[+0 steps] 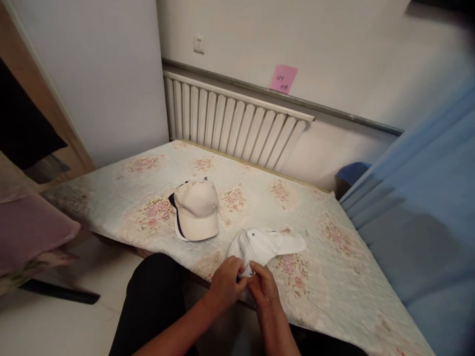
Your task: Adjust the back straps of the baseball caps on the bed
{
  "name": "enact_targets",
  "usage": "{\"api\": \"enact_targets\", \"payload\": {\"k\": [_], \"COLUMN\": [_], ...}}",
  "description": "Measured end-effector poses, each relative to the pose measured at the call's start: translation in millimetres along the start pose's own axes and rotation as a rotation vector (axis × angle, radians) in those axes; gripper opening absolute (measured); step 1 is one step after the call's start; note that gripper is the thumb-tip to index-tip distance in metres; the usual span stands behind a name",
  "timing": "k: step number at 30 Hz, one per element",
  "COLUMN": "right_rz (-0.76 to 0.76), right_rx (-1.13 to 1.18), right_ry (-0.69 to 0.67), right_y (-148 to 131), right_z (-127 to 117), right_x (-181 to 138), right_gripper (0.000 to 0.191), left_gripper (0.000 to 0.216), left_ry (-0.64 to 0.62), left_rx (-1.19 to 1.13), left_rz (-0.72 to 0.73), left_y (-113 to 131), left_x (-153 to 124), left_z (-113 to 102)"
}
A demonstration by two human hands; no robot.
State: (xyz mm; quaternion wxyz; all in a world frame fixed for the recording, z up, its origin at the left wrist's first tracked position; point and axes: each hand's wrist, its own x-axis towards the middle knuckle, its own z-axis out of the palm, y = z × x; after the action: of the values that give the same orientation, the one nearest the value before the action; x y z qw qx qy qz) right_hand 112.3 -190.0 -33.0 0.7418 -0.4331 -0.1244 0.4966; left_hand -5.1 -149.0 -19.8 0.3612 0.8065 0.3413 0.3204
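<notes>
Left hand (226, 284) and right hand (264, 289) pinch closed on white cap (260, 244) edge, lower centre; apply even tension.

Floral-covered mattress (330, 267) with beige cap (196, 208) and white cap (265, 244) near its edge.

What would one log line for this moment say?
left hand: pinches white cap near edge | right hand: same | beige cap: apart, on floral cover
</notes>
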Motion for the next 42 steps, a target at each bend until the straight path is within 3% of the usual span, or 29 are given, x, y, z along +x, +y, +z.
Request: {"api": "enact_targets", "payload": {"k": [8,16,30,34,42], "right_rz": [0.016,0.081,0.070,0.083,0.092], "right_rx": [0.022,0.044,0.062,0.069,0.023], "right_ry": [-0.077,-0.251,-0.171,-0.204,-0.171], "right_y": [-7.5,-22.8,-11.2,-8.9,-1.8], "right_z": [0.7,15.5,11.0,11.2,3.2], "right_x": [-6.0,-14.8,-9.2,-9.8,-7.5], "right_gripper": [0.017,0.031,0.029,0.031,0.029], "left_gripper": [0.018,0.020,0.012,0.011,0.020], "left_ry": [-0.014,-0.099,-0.030,-0.067,-0.047], "left_rx": [-0.139,-0.431,-0.638,-0.718,-0.727], "left_rz": [-0.042,-0.270,-0.372,-0.407,-0.458], "left_y": [-2.8,-3.3,-2.0,-2.2,2.8], "left_x": [6.1,11.4,8.6,6.5,6.7], "left_z": [-6.9,-15.7,-9.2,-8.1,-10.4]}}
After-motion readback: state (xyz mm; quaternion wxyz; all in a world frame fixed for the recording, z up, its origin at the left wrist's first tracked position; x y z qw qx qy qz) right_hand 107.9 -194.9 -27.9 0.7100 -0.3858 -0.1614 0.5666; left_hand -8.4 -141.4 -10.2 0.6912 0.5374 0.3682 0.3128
